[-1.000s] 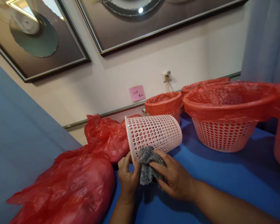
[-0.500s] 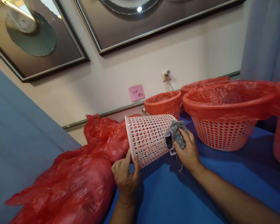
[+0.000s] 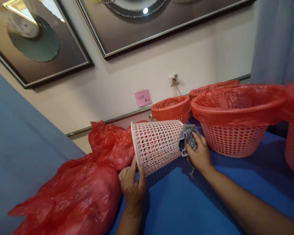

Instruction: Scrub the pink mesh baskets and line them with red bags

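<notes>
A white perforated plastic basket lies tilted on its side over the blue table surface, its rim towards the left. My left hand grips that rim at its lower edge, thumb on the near side and index finger reaching inside the mouth. Bunched in my right hand is a grey cloth, pressed at the basket's base end. A loose thread hangs below the cloth. The palm side of my right hand is hidden.
Red plastic bags, bulging, lie along the left. At the right stand several baskets lined with red bags, among them a large one and a smaller one. Behind are a wall socket and a pink note.
My right hand and the cloth have shifted slightly right, at the base end of the basket. My left hand keeps its hold on the rim.
</notes>
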`<state>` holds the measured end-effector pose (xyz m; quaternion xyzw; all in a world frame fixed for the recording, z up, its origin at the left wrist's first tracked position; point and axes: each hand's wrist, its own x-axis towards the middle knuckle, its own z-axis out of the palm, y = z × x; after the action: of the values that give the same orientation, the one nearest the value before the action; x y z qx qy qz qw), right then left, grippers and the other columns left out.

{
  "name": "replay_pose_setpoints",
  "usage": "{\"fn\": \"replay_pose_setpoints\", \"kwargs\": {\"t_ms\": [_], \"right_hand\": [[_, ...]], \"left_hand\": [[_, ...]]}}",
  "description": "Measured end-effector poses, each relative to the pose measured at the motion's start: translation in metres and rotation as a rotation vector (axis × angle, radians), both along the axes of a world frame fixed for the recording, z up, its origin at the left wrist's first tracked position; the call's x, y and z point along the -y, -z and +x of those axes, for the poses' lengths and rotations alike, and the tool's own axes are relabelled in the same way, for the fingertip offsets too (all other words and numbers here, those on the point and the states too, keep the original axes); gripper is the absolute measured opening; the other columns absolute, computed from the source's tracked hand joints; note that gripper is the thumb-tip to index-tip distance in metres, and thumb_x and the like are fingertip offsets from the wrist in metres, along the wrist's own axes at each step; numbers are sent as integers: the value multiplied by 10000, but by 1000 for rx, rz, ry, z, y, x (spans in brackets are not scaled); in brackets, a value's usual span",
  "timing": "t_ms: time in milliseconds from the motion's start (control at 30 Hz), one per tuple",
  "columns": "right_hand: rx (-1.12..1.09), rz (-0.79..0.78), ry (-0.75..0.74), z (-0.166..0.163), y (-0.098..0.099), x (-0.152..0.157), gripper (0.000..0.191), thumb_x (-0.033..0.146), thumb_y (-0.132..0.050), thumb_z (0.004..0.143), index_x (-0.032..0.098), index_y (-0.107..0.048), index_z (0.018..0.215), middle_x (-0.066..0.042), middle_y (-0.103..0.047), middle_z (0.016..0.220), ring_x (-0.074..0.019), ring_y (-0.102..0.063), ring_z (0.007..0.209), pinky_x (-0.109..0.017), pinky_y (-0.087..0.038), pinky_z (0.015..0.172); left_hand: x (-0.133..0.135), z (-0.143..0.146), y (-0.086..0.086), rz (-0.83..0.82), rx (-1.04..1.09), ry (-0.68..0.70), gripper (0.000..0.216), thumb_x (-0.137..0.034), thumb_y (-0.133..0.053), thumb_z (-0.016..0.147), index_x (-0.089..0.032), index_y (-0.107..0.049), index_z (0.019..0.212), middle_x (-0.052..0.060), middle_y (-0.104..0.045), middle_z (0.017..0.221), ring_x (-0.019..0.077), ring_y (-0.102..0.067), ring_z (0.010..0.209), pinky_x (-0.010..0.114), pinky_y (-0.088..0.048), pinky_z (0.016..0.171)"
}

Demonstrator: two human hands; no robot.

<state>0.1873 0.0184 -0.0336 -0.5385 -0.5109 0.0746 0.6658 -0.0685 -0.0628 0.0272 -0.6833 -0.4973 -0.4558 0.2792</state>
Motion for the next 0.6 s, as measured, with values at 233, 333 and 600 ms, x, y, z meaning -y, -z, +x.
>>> {"fn": "replay_pose_setpoints", "kwargs": {"t_ms": [233,333,600], "right_hand": [[-2,-73,-45,-10,3,3,606,379,-583,903,147,-529,1460,-232,-480,1450,-389,-532,1354,-602,-462,1124],[292,138,-284,-24,-8,36,573,265,-574,930,184,-489,1490,-203,-358,1583,-357,-414,1472,-566,-426,1178],[568,382,-623,-40,-21,73,630,141,-560,874,171,-455,1495,-198,-398,1568,-327,-476,1422,-514,-494,1134]], "left_hand": [[1,-3,-3,-8,42,-7,361,-316,-580,1023,-182,-670,1346,52,-719,886,210,-636,782,377,-466,860],[0,-2,-2,14,30,12,370,-315,-576,1025,-193,-659,1365,41,-703,863,209,-627,770,370,-461,835],[6,1,6,-8,-20,110,480,-302,-569,1024,-216,-545,1495,29,-694,852,207,-611,747,373,-455,821]]}}
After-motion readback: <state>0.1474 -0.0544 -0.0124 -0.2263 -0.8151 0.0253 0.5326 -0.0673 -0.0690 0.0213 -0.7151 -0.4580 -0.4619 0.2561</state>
